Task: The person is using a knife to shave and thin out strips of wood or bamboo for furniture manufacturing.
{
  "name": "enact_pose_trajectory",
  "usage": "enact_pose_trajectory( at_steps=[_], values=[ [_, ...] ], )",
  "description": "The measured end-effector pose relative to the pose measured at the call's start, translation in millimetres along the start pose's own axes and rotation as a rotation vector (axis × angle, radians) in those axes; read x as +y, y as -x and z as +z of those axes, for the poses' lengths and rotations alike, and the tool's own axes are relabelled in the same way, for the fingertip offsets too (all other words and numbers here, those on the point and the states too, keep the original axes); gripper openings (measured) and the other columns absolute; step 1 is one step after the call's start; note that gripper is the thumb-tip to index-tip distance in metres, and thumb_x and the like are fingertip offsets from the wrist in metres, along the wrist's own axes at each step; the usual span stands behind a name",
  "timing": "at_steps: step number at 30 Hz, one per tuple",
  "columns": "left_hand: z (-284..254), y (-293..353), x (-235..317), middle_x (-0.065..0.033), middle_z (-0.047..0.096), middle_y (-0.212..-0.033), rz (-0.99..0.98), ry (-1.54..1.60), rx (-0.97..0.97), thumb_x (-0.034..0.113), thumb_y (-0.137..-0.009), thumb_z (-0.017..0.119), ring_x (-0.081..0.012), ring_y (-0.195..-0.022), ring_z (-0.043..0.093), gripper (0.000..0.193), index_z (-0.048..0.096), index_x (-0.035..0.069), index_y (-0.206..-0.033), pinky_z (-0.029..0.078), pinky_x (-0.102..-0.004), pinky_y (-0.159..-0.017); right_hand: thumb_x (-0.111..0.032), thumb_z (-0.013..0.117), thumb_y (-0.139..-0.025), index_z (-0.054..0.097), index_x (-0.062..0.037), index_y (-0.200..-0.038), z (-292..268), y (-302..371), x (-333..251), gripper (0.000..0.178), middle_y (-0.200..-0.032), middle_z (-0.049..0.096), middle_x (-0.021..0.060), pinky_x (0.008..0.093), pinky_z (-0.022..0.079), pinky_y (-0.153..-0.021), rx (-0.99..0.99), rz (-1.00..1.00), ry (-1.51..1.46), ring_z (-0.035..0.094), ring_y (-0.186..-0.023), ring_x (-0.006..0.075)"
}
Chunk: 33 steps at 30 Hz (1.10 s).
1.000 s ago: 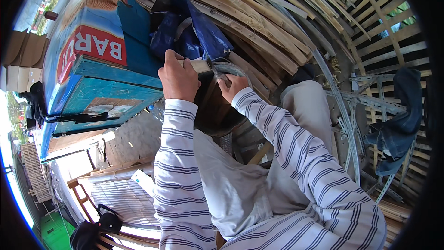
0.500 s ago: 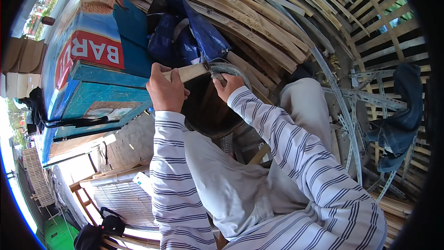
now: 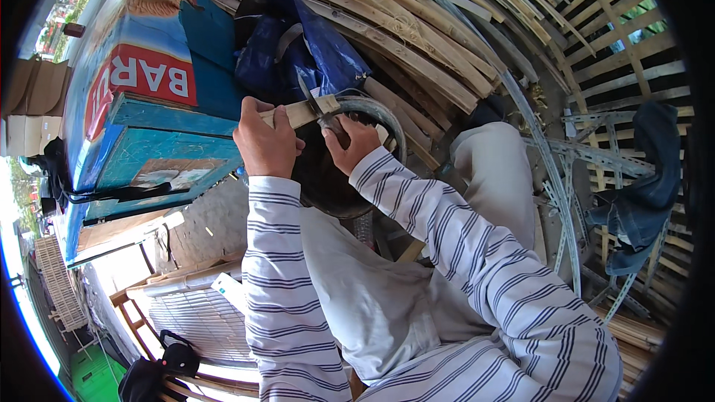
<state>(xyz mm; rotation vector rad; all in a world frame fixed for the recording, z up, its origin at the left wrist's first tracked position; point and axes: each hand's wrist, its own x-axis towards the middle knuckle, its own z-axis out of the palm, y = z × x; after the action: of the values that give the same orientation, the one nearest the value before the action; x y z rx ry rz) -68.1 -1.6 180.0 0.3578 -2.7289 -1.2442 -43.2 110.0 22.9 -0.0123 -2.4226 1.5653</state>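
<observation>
My left hand (image 3: 269,139) is closed around a short, pale piece of bamboo or wood (image 3: 299,114), its far end pointing right. In my right hand (image 3: 350,141) I grip a knife by its dark handle (image 3: 335,130). The knife blade (image 3: 307,94) slants up and left, crossing the piece near its right end and seeming to touch it. Below both hands stands a round dark bucket (image 3: 402,150) between my knees; a pale scrap (image 3: 383,134) shows near its right side. My fingers hide part of the piece and the handle.
A blue tarp bag (image 3: 328,56) lies just beyond the bucket. Long bamboo strips (image 3: 417,37) are heaped behind it. At left stands a blue-green box (image 3: 156,149). Metal angle bars (image 3: 547,156) and a hung dark cloth (image 3: 644,179) are on the right, before a slatted bamboo wall (image 3: 633,45).
My right hand has moved left with the knife, whose blade now lies across the piece instead of at its end. My left hand has stayed nearly in place.
</observation>
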Motion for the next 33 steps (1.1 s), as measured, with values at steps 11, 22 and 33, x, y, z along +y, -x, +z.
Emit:
enact_pose_trajectory(
  at_steps=[11,22,33],
  values=[
    [1.7,-5.5,-3.3,-0.0145,0.061,-0.066,0.037,-0.002,-0.018,0.007,-0.088,0.062,-0.0193,-0.045,0.063,0.017,0.049,-0.003,-0.086,0.047,-0.0268,-0.036,-0.033,0.059,-0.087,0.064,0.0053,-0.102,2.0,0.6,22.1,0.041,-0.087,0.067,0.0240,0.0420,0.053,-0.079,-0.032,0.121,0.204,0.065,-0.084,0.0394],
    [2.4,-3.7,-7.3,-0.0137,0.061,-0.063,0.020,0.013,-0.011,0.008,-0.088,0.062,-0.0197,-0.044,0.063,0.017,0.049,-0.003,-0.086,0.048,-0.0273,-0.036,-0.039,0.057,-0.088,0.062,0.0015,-0.108,-10.3,-5.0,30.0,0.046,-0.093,0.067,0.0244,0.0421,0.052,-0.084,-0.185,0.247,0.356,0.065,-0.090,0.0383],
    [5.3,-1.6,-12.3,-0.0135,0.061,-0.064,0.024,0.027,0.002,0.008,-0.088,0.062,-0.0189,-0.044,0.063,0.017,0.049,-0.003,-0.085,0.048,-0.0265,-0.036,-0.034,0.060,-0.085,0.063,0.0027,-0.101,-5.1,-7.9,35.8,0.040,-0.085,0.067,0.0238,0.0427,0.053,-0.077,-0.124,0.150,0.273,0.066,-0.083,0.0389]
  ],
)
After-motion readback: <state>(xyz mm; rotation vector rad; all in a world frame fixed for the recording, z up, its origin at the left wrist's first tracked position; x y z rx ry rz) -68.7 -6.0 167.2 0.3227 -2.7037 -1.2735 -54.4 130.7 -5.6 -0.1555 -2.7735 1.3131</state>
